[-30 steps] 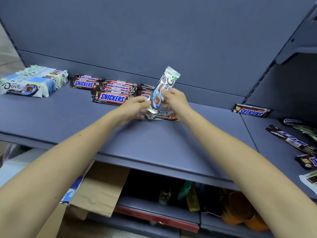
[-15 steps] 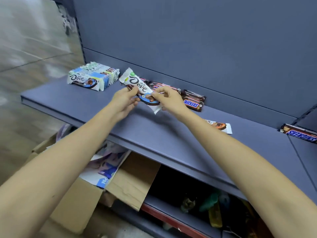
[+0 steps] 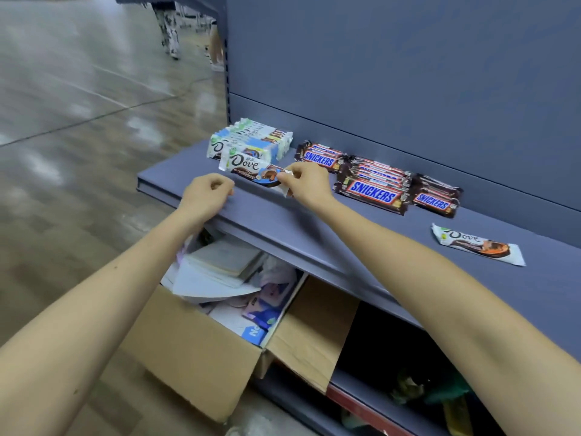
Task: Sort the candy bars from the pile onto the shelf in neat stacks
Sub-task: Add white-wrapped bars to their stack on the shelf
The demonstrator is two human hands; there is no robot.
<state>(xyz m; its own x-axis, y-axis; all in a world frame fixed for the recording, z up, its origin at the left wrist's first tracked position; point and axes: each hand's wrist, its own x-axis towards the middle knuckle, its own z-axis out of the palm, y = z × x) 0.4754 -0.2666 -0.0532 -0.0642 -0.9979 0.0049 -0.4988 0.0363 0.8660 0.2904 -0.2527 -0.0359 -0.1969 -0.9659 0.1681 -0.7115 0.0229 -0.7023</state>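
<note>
Here the right hand is pinching one end of a Dove bar, holding it just before the Dove stack, probably for aligning; the left hand is curling empty.

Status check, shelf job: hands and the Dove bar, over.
Right hand pinches Dove bar by its end, at the Dove stack. Left hand curled, empty. Nothing blocks the stack.

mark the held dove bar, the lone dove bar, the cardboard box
held dove bar [image 3: 246, 164], head view, logo
lone dove bar [image 3: 474, 245], head view, wrapper middle
cardboard box [image 3: 195, 357], head view, front wall
</note>
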